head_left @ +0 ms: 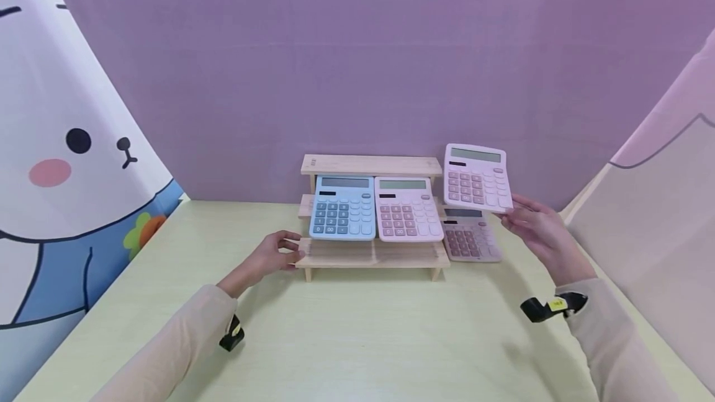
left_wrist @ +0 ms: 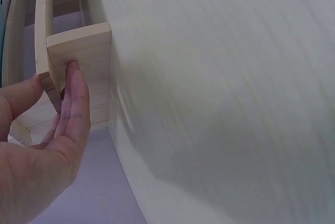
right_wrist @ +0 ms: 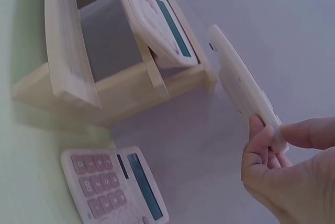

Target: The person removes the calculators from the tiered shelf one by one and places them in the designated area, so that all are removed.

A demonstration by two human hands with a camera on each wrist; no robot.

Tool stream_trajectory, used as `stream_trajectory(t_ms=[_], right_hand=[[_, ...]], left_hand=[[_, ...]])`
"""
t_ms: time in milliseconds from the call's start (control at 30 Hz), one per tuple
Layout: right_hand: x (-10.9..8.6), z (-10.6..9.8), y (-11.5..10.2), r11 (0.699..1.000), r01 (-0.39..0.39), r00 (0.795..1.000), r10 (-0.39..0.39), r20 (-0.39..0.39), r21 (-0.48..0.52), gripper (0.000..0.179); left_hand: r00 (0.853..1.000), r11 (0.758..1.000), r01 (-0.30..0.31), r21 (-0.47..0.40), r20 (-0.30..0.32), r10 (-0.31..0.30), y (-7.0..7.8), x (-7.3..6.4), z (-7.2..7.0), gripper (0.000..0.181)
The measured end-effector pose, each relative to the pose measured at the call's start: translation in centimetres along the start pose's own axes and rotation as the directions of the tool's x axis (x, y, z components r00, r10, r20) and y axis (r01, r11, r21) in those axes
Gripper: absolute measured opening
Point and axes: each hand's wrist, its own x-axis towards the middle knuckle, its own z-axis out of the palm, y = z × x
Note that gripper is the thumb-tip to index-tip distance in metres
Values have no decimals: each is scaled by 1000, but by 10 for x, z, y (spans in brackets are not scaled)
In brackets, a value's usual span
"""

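A pink calculator (head_left: 476, 178) is in the air at the right of the tiered wooden stand (head_left: 371, 253); my right hand (head_left: 537, 234) pinches its lower right corner. The right wrist view shows that calculator (right_wrist: 241, 85) nearly edge-on, between thumb and fingers (right_wrist: 259, 143). With my left hand (head_left: 272, 252) I hold the left end of the stand's lowest board, thumb on one face and fingers underneath, as the left wrist view shows at the board (left_wrist: 44, 35). Leaning side by side on the stand are a blue calculator (head_left: 342, 208) and another pink calculator (head_left: 409, 209).
One more pink calculator (head_left: 471, 244) lies at the stand's right side, partly covered in the head view by the raised one. A purple cloth (head_left: 357, 67) hangs behind the pale table (head_left: 357, 340). Printed fabric with a cartoon animal (head_left: 84, 191) borders the left.
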Motion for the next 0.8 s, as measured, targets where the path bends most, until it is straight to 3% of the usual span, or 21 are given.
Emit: stream_trajectory(t_ms=[367,600,800], right_hand=[[-8,-18,-7,1000,0,999,-1,35,27,29],[-20,-30,-6,999,-16,1000,16,-2,-31,31],[-27,-43,-3,1000,-20,1000,20,-1,-13,32]], left_hand=[[1000,1000,-14,-15,4,14,1,-3,0,48],[1000,1000,-17,-19,3,18,1,-3,1,48],[1000,1000,-22,-17,3,22,0,-3,1,48]])
